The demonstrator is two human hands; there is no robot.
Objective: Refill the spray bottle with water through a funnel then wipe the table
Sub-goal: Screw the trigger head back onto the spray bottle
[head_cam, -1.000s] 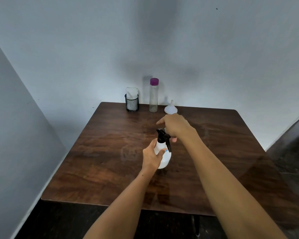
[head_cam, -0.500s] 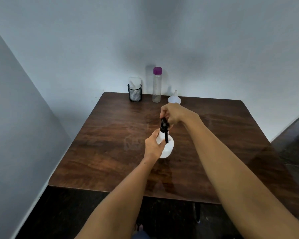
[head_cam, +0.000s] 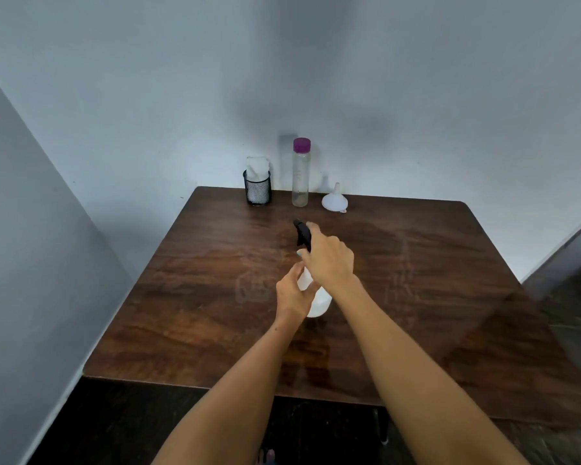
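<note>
A white spray bottle [head_cam: 320, 302] stands in the middle of the brown wooden table [head_cam: 188, 297]. My left hand [head_cam: 292, 293] grips its body from the left. My right hand [head_cam: 329, 260] is closed over its black trigger head [head_cam: 302, 234], which points away from me. A clear water bottle with a purple cap [head_cam: 300, 172] stands at the back edge. A white funnel [head_cam: 335, 199] rests mouth-down to its right. White cloth [head_cam: 257, 167] sticks out of a black mesh cup [head_cam: 257, 192] to its left.
Grey-white walls close the table in at the back and left. The table's right corner is rounded, and dark floor [head_cam: 571, 297] shows beyond it. The near table edge runs just below my forearms.
My right hand has turned on the black trigger head, which now points away from me. The left hand keeps its hold on the bottle. The camera has tilted a little.
</note>
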